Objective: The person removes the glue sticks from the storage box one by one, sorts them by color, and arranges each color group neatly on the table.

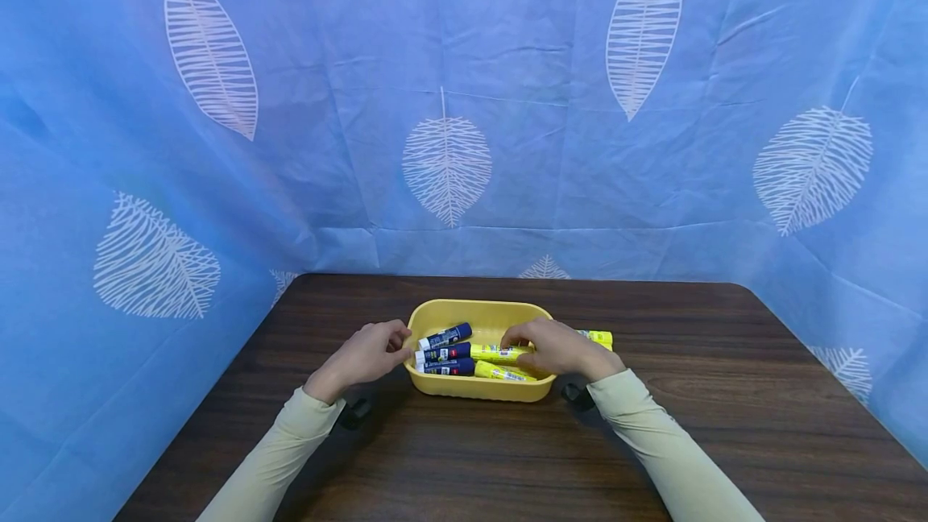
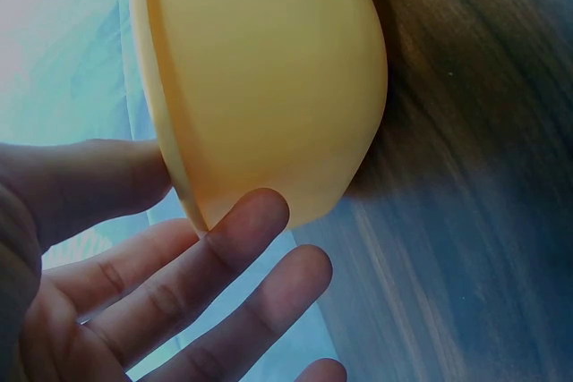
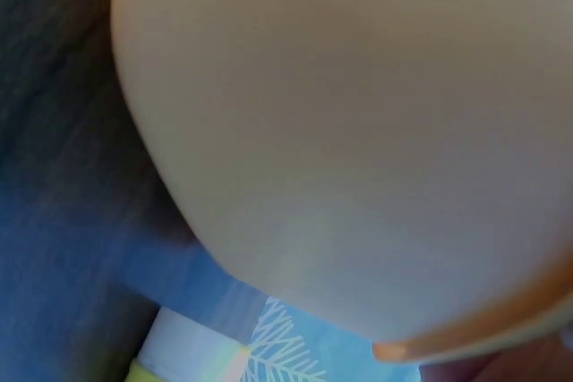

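Note:
A yellow plastic basket stands on the table with several glue sticks lying inside. Dark blue glue sticks with white ends fill its left part, and yellow glue sticks lie to the right. My left hand holds the basket's left rim; in the left wrist view its thumb touches the rim and the fingers spread by the outer wall. Reaching over the right rim, my right hand has curled fingers around a yellow glue stick. The basket wall hides those fingertips in the right wrist view.
More yellow glue sticks lie on the table right of the basket, partly behind the right hand. The dark wood table extends around the basket. A blue curtain with white leaf prints hangs behind it and at the sides.

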A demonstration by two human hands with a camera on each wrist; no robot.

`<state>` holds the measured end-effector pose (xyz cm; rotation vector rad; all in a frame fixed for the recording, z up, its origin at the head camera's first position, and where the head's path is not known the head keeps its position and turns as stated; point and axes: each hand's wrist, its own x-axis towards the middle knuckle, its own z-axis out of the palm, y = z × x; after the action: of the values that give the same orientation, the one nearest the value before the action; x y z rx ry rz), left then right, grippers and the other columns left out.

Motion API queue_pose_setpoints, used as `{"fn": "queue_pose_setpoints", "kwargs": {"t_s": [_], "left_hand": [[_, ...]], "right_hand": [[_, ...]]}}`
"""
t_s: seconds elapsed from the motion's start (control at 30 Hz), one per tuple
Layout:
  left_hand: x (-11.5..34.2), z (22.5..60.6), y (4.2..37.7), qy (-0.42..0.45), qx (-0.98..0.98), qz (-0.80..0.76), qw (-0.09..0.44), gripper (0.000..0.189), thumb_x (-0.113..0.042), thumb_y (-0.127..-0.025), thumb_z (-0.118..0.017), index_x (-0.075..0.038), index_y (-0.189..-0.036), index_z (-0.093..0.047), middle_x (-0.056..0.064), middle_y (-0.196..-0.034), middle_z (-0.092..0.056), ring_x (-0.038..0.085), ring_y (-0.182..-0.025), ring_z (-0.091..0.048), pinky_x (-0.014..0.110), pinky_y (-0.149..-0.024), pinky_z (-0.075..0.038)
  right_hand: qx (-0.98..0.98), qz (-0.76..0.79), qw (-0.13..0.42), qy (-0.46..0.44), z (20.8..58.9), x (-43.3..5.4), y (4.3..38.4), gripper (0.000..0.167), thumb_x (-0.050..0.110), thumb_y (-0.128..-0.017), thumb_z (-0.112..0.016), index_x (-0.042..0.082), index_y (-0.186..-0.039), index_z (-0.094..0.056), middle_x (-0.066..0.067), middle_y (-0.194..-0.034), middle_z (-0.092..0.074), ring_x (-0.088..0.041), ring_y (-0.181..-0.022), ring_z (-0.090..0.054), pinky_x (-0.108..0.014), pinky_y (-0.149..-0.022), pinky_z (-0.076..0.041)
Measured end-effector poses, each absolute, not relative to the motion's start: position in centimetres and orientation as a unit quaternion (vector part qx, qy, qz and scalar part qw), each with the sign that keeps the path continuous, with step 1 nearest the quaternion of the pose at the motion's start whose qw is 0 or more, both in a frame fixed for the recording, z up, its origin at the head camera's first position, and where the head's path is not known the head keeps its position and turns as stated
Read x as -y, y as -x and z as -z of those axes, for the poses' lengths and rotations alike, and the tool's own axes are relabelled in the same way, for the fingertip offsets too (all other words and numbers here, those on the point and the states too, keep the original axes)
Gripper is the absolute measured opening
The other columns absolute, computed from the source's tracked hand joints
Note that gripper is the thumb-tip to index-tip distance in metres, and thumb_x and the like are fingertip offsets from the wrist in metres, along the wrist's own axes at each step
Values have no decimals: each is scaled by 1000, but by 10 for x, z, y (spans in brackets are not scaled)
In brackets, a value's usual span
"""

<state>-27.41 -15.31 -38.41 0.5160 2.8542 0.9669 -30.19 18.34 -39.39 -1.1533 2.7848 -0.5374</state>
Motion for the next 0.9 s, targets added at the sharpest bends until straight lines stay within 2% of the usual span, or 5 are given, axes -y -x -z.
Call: {"fn": "queue_pose_setpoints", "kwargs": {"t_s": [0.27,0.47,0.9], "left_hand": [[154,383,275,-166,-932,-320,45,29,-12,-96,-72,-1,-122,-67,5,-98,-71,15,-82,-64,39,-83,-60],[155,384,277,-170,-931,-319,48,30,-13,-96,-72,-1,-123,-67,5,-99,-71,15,-83,-65,39,-83,-60],[154,385,277,-161,-930,-327,45,29,-13,-95,-73,-2,-121,-67,4,-98,-71,15,-83,-65,40,-84,-59]], "right_hand": [[-904,187,19,383,382,-189,297,27,6,-98,-67,9,-125,-70,-5,-121,-71,-23,-109,-67,-41,-89,-56],[-911,188,-12,367,370,-197,295,27,7,-96,-69,11,-123,-71,-3,-120,-72,-20,-108,-68,-37,-85,-56],[-918,180,-30,351,352,-227,274,29,8,-95,-71,11,-124,-69,-4,-122,-71,-13,-100,-66,-32,-78,-55]]}}
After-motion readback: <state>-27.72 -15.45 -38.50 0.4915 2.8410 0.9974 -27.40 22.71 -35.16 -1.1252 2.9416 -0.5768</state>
